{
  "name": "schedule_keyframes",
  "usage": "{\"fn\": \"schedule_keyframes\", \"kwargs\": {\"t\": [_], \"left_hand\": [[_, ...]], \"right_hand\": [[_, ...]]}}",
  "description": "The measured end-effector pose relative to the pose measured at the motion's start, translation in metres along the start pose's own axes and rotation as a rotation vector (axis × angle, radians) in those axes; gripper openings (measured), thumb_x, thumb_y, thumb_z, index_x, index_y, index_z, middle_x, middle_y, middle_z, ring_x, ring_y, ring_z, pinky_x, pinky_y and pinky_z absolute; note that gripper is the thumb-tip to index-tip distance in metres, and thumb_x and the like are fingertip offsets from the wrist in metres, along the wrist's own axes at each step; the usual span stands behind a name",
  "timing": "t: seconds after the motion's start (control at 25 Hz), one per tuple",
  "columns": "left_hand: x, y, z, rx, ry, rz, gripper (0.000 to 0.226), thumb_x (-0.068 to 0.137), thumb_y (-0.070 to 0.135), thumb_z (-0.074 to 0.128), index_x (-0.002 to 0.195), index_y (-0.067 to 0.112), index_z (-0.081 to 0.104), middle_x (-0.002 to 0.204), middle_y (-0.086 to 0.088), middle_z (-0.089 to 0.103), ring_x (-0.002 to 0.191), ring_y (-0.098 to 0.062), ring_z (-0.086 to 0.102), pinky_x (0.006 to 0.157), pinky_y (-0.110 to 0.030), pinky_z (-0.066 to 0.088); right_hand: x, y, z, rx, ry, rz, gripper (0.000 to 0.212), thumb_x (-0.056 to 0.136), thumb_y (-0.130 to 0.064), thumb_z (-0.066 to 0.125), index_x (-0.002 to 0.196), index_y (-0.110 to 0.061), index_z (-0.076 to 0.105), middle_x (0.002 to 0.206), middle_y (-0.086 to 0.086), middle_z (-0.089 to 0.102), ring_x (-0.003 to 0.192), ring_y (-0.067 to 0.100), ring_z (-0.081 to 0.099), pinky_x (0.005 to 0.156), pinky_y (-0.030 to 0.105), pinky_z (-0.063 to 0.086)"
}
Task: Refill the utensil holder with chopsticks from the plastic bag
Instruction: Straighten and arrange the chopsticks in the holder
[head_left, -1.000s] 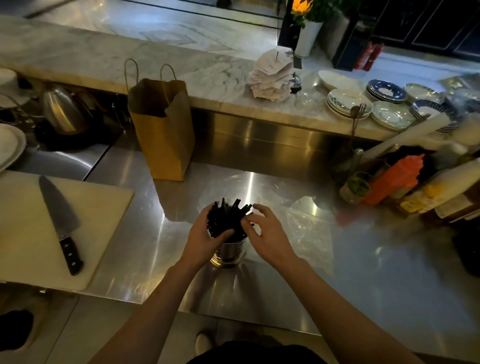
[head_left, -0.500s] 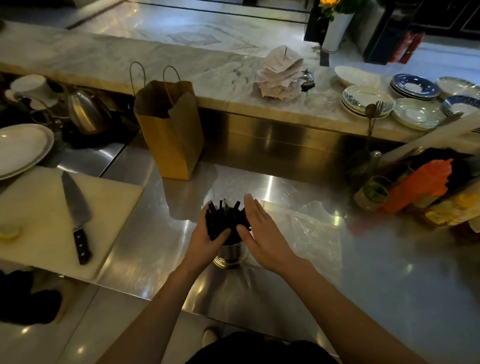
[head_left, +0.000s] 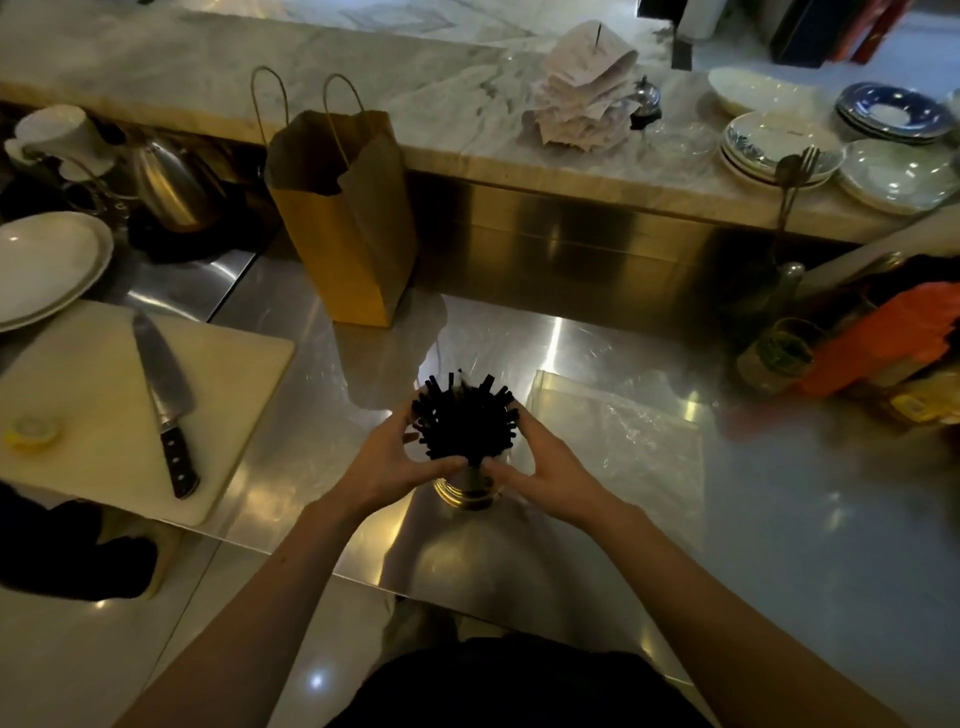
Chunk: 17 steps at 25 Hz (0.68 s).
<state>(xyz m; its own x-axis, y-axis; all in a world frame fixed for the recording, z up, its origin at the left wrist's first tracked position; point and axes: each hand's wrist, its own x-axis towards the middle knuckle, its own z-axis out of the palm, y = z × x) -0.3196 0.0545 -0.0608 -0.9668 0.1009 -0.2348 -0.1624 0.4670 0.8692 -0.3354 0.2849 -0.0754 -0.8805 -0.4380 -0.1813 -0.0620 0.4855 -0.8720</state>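
Dozens of black chopsticks (head_left: 465, 423) in a shiny round holder (head_left: 467, 492), gripped by left hand (head_left: 387, 460), right hand (head_left: 545, 475); crinkled clear bag (head_left: 621, 428) right.

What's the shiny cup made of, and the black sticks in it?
The round shiny utensil holder looks like polished metal, given its bright reflections. The thin black chopsticks look matte, perhaps plastic or lacquered wood; too dark to tell.
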Motion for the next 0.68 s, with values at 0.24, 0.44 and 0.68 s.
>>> {"fn": "schedule_keyframes", "kwargs": {"t": [0.24,0.44,0.68], "left_hand": [[0.033,0.009,-0.018,0.127,-0.136,0.122,0.080,0.067,0.036,0.089,0.136,0.022,0.051,0.129,-0.002,0.058,0.120,-0.019,0.054,0.102,-0.036,0.046],[0.062,0.016,-0.032,0.276,-0.209,0.276,0.052,0.071,0.037,0.085,0.114,0.014,0.066,0.099,-0.009,0.056,0.091,-0.023,0.055,0.082,-0.045,0.050],[0.075,0.024,-0.046,0.212,-0.282,0.357,0.033,0.072,0.028,0.085,0.098,0.011,0.073,0.088,-0.008,0.064,0.082,-0.022,0.061,0.075,-0.046,0.053]], "right_hand": [[0.015,-0.014,0.005,-0.046,0.152,0.070,0.067,0.085,-0.067,0.047,0.143,-0.037,0.036,0.142,-0.003,0.048,0.124,0.010,0.047,0.102,0.030,0.041],[0.030,-0.031,0.009,-0.154,0.278,0.098,0.041,0.090,-0.042,0.061,0.128,-0.026,0.057,0.114,-0.004,0.049,0.103,0.012,0.053,0.089,0.023,0.047],[0.032,-0.056,-0.004,-0.314,0.310,0.081,0.017,0.087,-0.033,0.068,0.099,-0.020,0.067,0.083,-0.010,0.055,0.070,-0.002,0.053,0.061,0.010,0.036]]}}
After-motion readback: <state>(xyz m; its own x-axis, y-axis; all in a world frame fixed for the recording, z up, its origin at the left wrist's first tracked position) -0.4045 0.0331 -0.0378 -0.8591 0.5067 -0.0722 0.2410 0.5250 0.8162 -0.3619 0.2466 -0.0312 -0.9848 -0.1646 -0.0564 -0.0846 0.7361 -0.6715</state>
